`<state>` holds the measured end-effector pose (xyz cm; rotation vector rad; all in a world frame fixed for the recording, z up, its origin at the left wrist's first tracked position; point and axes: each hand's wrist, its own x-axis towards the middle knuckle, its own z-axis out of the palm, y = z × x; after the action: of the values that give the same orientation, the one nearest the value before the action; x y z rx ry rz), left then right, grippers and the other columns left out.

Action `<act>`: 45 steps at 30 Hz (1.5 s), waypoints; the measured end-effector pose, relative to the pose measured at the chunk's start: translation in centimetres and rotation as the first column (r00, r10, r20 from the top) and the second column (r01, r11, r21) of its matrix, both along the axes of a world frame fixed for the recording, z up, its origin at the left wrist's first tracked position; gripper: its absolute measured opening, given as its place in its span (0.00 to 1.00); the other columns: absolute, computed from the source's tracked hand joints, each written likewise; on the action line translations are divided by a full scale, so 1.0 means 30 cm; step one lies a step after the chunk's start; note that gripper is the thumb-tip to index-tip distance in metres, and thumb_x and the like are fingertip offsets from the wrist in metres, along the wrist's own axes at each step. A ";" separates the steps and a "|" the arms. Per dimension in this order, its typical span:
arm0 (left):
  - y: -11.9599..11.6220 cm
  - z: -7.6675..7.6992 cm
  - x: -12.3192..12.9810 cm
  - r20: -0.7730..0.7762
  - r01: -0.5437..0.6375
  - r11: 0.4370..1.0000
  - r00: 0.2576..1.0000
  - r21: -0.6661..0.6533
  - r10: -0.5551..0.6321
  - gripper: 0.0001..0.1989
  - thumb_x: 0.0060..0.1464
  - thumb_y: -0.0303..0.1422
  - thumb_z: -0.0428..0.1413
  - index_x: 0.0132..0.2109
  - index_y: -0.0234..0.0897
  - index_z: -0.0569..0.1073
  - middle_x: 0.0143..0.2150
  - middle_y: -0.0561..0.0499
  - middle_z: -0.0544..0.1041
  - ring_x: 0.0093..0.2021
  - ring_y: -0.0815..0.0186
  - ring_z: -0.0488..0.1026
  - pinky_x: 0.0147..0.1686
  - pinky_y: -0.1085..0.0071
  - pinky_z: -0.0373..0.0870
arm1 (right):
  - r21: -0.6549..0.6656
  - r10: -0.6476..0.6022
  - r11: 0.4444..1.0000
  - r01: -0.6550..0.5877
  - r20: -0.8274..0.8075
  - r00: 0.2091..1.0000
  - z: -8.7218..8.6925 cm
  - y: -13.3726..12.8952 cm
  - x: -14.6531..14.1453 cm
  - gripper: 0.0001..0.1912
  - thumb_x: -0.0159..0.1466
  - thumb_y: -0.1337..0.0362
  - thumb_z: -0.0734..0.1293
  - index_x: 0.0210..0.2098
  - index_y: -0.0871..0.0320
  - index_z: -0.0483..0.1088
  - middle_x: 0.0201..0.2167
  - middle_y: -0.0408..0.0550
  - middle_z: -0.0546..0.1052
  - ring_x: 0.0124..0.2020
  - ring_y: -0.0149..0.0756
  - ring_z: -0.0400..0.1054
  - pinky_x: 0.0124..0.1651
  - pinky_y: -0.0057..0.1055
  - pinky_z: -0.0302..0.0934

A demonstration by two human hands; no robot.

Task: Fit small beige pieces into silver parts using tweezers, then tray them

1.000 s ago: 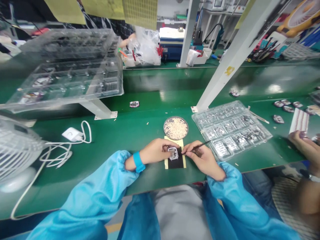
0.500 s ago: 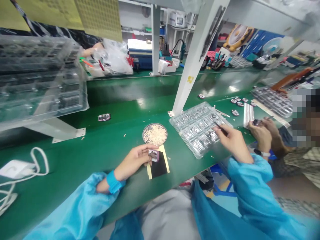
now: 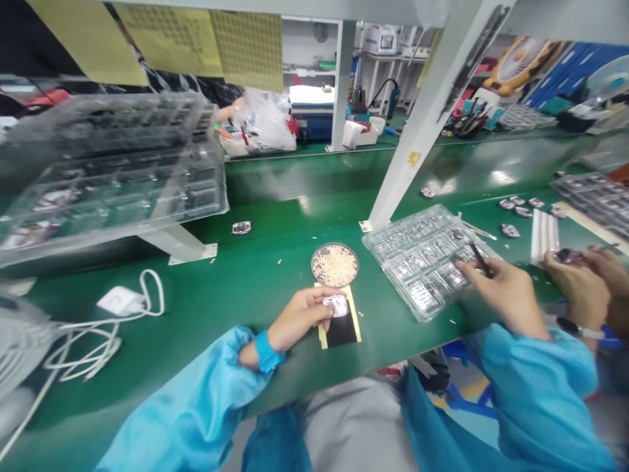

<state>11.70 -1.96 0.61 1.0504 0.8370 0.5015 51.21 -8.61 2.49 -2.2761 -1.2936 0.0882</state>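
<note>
a glossy green bench [image 3: 206,354] runs beneath the left hand [image 3: 301,316], a white post [image 3: 405,154] rising beyond. that hand pinches a small, white, rounded casing [image 3: 338,304] above a black pad [image 3: 343,333]; the right hand [image 3: 511,293], well apart, grips a dark tool [image 3: 480,260].

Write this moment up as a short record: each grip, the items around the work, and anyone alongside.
Left grip: holds a small pale part at the far end of a yellow-edged black pad
Right grip: holds a slim dark tool over a clear compartment tray; tip contact unclear
Beyond pad: round dish of tiny pale pieces
Left side: white adapter with a looped cable
Alongside: co-worker's hand at a dark part, right of the tray
</note>
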 end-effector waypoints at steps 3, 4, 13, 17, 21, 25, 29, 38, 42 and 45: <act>-0.007 -0.007 0.002 -0.049 -0.007 0.999 0.999 0.042 0.009 0.21 0.50 0.39 0.65 0.49 0.31 0.79 0.31 0.49 0.77 0.22 0.74 0.67 0.23 0.77 0.62 | 0.223 0.132 0.971 -0.083 -0.218 0.967 0.014 0.017 -0.127 0.16 0.59 0.50 0.72 0.36 0.56 0.76 0.31 0.49 0.79 0.32 0.43 0.73 0.35 0.34 0.64; -0.008 -0.011 0.002 -0.068 -0.015 0.998 0.997 0.065 0.020 0.21 0.51 0.41 0.64 0.48 0.31 0.80 0.31 0.49 0.77 0.22 0.74 0.67 0.23 0.77 0.62 | 0.281 0.210 0.952 -0.121 -0.310 0.927 0.017 0.022 -0.186 0.16 0.58 0.50 0.73 0.36 0.56 0.75 0.32 0.49 0.80 0.34 0.42 0.74 0.37 0.34 0.66; -0.002 -0.005 0.002 -0.003 -0.110 0.989 0.994 0.097 0.111 0.24 0.58 0.48 0.57 0.50 0.31 0.80 0.29 0.49 0.77 0.22 0.72 0.69 0.21 0.76 0.62 | 0.172 0.488 0.772 -0.613 -0.777 0.397 -0.010 0.040 -0.592 0.15 0.59 0.52 0.73 0.31 0.58 0.78 0.29 0.47 0.81 0.31 0.37 0.75 0.35 0.31 0.68; -0.011 -0.009 0.002 0.031 -0.149 0.972 0.989 0.182 0.146 0.22 0.60 0.45 0.56 0.50 0.31 0.79 0.34 0.46 0.79 0.25 0.70 0.71 0.23 0.75 0.63 | 0.138 0.492 0.771 -0.622 -0.749 0.444 -0.049 0.065 -0.623 0.17 0.61 0.51 0.71 0.27 0.60 0.76 0.22 0.44 0.76 0.24 0.32 0.68 0.28 0.27 0.60; -0.016 -0.030 -0.006 0.002 -0.138 0.956 0.990 0.259 0.143 0.18 0.61 0.40 0.55 0.51 0.32 0.78 0.32 0.48 0.79 0.25 0.69 0.71 0.28 0.73 0.67 | 0.119 0.480 0.767 -0.631 -0.759 0.440 -0.072 0.077 -0.637 0.18 0.62 0.50 0.70 0.28 0.60 0.76 0.21 0.43 0.75 0.24 0.30 0.66 0.27 0.26 0.57; -0.019 -0.041 -0.013 -0.015 -0.091 0.943 0.995 0.320 0.101 0.18 0.60 0.35 0.54 0.55 0.33 0.76 0.36 0.47 0.79 0.29 0.68 0.72 0.33 0.71 0.69 | 0.112 0.469 0.774 -0.623 -0.762 0.447 -0.090 0.083 -0.637 0.20 0.62 0.49 0.69 0.29 0.61 0.75 0.22 0.42 0.73 0.24 0.30 0.65 0.27 0.26 0.55; -0.028 -0.039 -0.008 -0.074 -0.034 0.905 0.995 0.423 0.072 0.22 0.56 0.32 0.58 0.58 0.34 0.74 0.33 0.49 0.76 0.27 0.69 0.68 0.29 0.73 0.65 | 0.111 0.469 0.776 -0.621 -0.760 0.450 -0.094 0.091 -0.629 0.21 0.63 0.49 0.69 0.26 0.61 0.73 0.20 0.42 0.71 0.23 0.29 0.63 0.27 0.26 0.54; -0.036 -0.035 0.002 -0.241 0.043 0.768 0.959 0.640 0.148 0.22 0.57 0.29 0.58 0.59 0.39 0.74 0.33 0.52 0.74 0.23 0.74 0.56 0.23 0.76 0.56 | 0.141 0.442 0.805 -0.576 -0.791 0.424 -0.099 0.092 -0.637 0.18 0.62 0.50 0.69 0.29 0.61 0.75 0.21 0.42 0.73 0.24 0.30 0.64 0.28 0.27 0.55; -0.025 -0.030 -0.008 -0.236 0.076 0.687 0.961 0.723 0.142 0.22 0.59 0.30 0.58 0.60 0.41 0.73 0.46 0.48 0.78 0.26 0.72 0.61 0.28 0.74 0.62 | 0.161 0.441 0.813 -0.560 -0.798 0.410 -0.103 0.093 -0.647 0.19 0.63 0.50 0.69 0.27 0.60 0.73 0.22 0.43 0.74 0.25 0.31 0.66 0.31 0.27 0.58; -0.025 -0.029 -0.011 -0.238 0.059 0.692 0.957 0.719 0.166 0.21 0.59 0.32 0.58 0.60 0.42 0.74 0.47 0.47 0.79 0.27 0.72 0.63 0.30 0.73 0.65 | 0.181 0.457 0.825 -0.536 -0.771 0.444 -0.098 0.090 -0.658 0.19 0.62 0.50 0.70 0.27 0.59 0.70 0.23 0.42 0.73 0.26 0.31 0.65 0.31 0.28 0.58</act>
<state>11.38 -2.70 -0.28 1.8776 0.9491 0.7764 31.48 -5.89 -0.45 -1.4544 -1.3670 1.2574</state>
